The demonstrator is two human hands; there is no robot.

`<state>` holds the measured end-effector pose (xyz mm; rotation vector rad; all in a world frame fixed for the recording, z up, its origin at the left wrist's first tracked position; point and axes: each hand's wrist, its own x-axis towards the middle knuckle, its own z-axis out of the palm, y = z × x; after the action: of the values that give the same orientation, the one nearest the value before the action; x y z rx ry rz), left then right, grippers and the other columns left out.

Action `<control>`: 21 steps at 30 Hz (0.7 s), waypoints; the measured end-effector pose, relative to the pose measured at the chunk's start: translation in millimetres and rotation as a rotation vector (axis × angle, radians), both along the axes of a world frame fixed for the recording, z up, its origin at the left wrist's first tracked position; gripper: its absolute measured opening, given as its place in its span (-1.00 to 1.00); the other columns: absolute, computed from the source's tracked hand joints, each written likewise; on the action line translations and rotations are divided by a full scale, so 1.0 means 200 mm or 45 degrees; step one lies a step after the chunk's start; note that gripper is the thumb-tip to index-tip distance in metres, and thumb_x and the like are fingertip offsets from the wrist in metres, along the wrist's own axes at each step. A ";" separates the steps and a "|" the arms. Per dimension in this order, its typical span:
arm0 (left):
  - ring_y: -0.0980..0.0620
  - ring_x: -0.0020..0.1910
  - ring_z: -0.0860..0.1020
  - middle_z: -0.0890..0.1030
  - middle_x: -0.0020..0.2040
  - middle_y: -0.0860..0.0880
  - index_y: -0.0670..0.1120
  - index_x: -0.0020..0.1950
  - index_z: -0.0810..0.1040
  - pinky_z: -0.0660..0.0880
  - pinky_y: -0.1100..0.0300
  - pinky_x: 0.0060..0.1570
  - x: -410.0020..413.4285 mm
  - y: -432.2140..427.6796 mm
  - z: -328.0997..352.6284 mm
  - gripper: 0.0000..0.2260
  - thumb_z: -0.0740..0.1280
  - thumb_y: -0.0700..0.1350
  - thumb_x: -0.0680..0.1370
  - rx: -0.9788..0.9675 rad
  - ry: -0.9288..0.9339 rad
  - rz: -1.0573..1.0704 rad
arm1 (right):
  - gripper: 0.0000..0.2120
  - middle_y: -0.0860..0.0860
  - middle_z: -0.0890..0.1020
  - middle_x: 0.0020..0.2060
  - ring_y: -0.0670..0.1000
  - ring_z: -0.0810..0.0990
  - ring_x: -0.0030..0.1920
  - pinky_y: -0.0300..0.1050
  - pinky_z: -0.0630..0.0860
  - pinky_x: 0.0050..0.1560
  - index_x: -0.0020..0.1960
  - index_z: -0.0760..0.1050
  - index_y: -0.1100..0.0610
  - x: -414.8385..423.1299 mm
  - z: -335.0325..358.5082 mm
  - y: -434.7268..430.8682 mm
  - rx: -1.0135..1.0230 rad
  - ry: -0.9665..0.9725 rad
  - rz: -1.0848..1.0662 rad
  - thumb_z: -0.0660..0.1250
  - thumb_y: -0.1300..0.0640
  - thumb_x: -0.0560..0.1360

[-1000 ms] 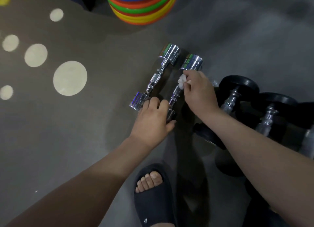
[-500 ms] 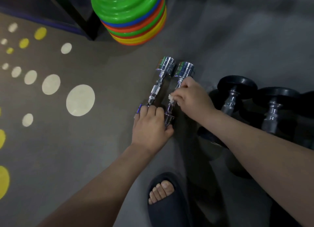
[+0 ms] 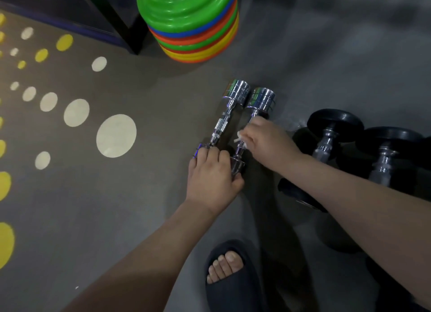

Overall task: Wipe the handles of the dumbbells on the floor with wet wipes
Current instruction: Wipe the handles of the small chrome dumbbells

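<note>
And the right hand has come down off the far head where it sat a second ago and is now mid-handle on the right chrome dumbbell. The left hand hasn't budged from the near ends. Taking in the scene: grey floor, pale and yellow dots fanning off to the left. At the top, a stack of coloured discs, green one uppermost. Over on the right, black dumbbells, two side by side, their metal handles showing, the nearer one just beside the right wrist. In the middle, the left chrome dumbbell lies alongside the right one on the floor, far heads just beside each other. Bottom centre, a dark slipper, bare toes poking out. Now the hands. The left is palm down, fingers curled over the near heads of both chrome dumbbells, thumb hooked round the end of the right one, a proper grip. The right is bunched narrow, fingertips pinching the wipe against that right handle, a scrap of white sticking out on its left side.
</note>
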<state>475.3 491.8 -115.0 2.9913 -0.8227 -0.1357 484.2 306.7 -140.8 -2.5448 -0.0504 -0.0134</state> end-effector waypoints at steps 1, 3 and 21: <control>-0.19 0.04 0.46 0.55 -0.05 -0.09 -0.09 -0.06 0.51 0.40 -0.02 -0.06 0.00 0.00 0.00 -0.65 0.27 0.15 0.35 -0.003 0.004 0.007 | -0.82 0.11 0.49 -0.15 0.15 0.52 -0.23 0.00 0.43 -0.27 -0.12 0.58 0.22 -0.02 0.00 0.01 0.000 0.028 0.098 0.30 0.17 0.60; -0.16 0.04 0.45 0.57 -0.04 -0.06 -0.07 0.00 0.50 0.38 -0.02 -0.06 0.00 0.01 0.00 -0.64 0.28 0.16 0.36 -0.018 0.018 0.033 | -0.88 0.11 0.50 -0.11 0.14 0.54 -0.16 -0.01 0.45 -0.23 -0.04 0.59 0.21 -0.06 0.00 0.02 -0.023 0.099 0.318 0.28 0.24 0.57; -0.14 0.08 0.45 0.57 0.05 -0.06 -0.09 0.23 0.61 0.41 -0.04 0.03 -0.07 0.05 -0.07 -0.64 0.33 -0.01 0.48 -0.209 -0.095 0.029 | -0.85 0.14 0.51 -0.18 0.18 0.54 -0.20 -0.09 0.34 -0.21 0.06 0.66 0.18 0.05 0.03 -0.10 -0.054 0.002 0.053 0.36 0.26 0.54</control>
<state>460.5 502.6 -129.4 2.8654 -0.7660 0.0420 494.0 287.5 -135.3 -2.5855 -0.1036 0.0060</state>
